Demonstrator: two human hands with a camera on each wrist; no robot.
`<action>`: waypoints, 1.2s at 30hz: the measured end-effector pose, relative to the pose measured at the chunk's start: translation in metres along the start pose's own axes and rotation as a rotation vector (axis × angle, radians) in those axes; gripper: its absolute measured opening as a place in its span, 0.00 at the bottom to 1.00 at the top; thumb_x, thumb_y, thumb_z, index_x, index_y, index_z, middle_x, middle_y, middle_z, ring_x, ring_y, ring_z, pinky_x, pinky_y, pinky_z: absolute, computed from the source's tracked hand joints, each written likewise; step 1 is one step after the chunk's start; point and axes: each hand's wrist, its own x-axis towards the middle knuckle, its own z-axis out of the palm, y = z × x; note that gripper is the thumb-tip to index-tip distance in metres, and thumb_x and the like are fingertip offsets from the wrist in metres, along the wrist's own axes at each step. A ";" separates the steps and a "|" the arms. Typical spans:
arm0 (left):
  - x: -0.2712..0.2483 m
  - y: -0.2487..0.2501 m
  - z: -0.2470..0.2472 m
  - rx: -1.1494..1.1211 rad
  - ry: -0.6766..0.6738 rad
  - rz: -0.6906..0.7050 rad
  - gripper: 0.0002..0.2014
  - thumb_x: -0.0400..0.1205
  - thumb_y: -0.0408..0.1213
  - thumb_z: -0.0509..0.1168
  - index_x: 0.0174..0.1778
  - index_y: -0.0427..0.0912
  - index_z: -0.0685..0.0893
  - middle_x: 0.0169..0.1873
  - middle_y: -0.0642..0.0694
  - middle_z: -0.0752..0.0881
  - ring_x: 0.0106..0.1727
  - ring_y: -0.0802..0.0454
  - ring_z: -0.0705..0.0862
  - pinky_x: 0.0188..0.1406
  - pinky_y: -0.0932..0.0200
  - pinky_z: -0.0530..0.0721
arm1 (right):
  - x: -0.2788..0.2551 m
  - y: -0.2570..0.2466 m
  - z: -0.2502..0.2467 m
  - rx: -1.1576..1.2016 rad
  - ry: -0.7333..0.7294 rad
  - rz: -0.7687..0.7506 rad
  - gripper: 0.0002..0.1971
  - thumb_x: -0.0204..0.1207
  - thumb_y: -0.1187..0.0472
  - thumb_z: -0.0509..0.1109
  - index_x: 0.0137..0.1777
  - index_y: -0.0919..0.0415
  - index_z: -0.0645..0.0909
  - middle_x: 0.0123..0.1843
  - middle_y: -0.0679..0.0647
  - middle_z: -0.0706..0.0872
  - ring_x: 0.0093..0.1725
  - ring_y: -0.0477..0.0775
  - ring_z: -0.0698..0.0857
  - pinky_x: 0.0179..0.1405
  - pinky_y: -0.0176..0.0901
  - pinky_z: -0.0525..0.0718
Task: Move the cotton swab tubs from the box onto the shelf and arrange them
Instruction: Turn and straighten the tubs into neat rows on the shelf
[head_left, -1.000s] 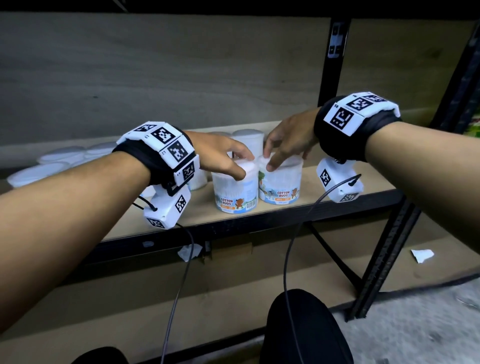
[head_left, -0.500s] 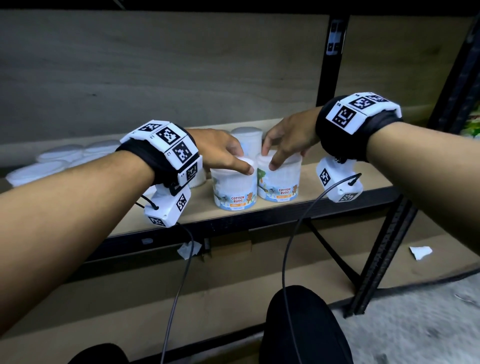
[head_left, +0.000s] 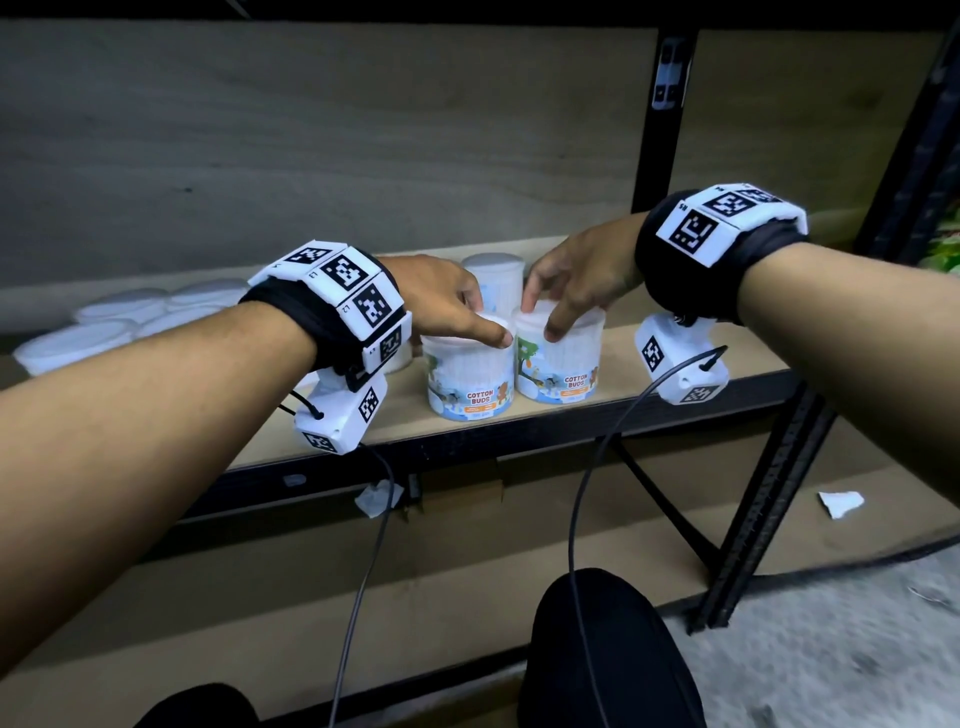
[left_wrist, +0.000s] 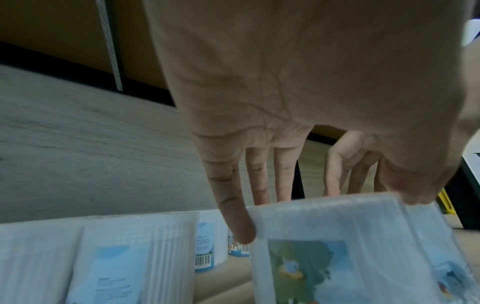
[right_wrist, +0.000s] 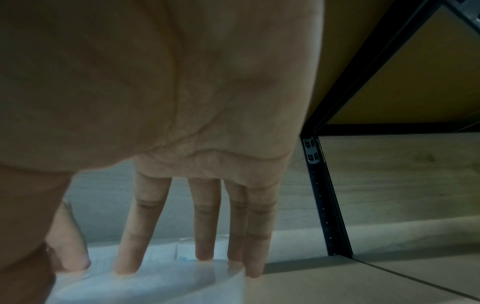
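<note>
You are facing the shelf (head_left: 675, 364), a board on a black metal frame with a pale wooden back panel (head_left: 311, 156), and everything the task concerns sits on it. The source box does not show in any view. Far left, a cluster of white-lidded tubs (head_left: 104, 325) stands at the back of the shelf, and one more tub (head_left: 493, 278) stands just behind the pair you are working on.

Near the front edge, the left tub (head_left: 470, 379) and the right tub (head_left: 563, 364) stand upright and touching, labels facing you, so the step looks like squaring them into a neat row.

Your left hand (head_left: 441, 301) comes down over the left tub from above, thumb and fingers (left_wrist: 239, 224) curled round its lid rim, which gives you control to slide or twist it. Your right hand (head_left: 582, 280) grips the right tub's lid the same way, fingertips (right_wrist: 127, 265) spread along the rim.
</note>
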 end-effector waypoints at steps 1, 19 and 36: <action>-0.001 0.001 0.000 0.012 0.005 0.002 0.34 0.69 0.72 0.67 0.64 0.55 0.81 0.61 0.53 0.82 0.47 0.50 0.88 0.51 0.55 0.88 | 0.000 0.000 0.000 -0.003 -0.001 0.002 0.21 0.71 0.52 0.81 0.63 0.42 0.83 0.61 0.47 0.84 0.59 0.50 0.83 0.50 0.41 0.84; -0.040 -0.113 -0.023 0.105 0.105 -0.060 0.32 0.78 0.65 0.65 0.76 0.52 0.75 0.72 0.52 0.79 0.67 0.49 0.80 0.69 0.57 0.74 | 0.047 -0.099 -0.008 0.019 0.022 -0.079 0.26 0.74 0.39 0.75 0.71 0.46 0.79 0.65 0.50 0.80 0.61 0.58 0.83 0.58 0.53 0.88; -0.028 -0.169 -0.005 0.163 0.138 -0.125 0.31 0.79 0.58 0.67 0.77 0.52 0.73 0.74 0.48 0.75 0.72 0.46 0.76 0.72 0.53 0.74 | 0.094 -0.178 0.012 -0.217 -0.020 -0.134 0.31 0.80 0.49 0.72 0.82 0.49 0.68 0.80 0.53 0.70 0.75 0.58 0.74 0.63 0.47 0.79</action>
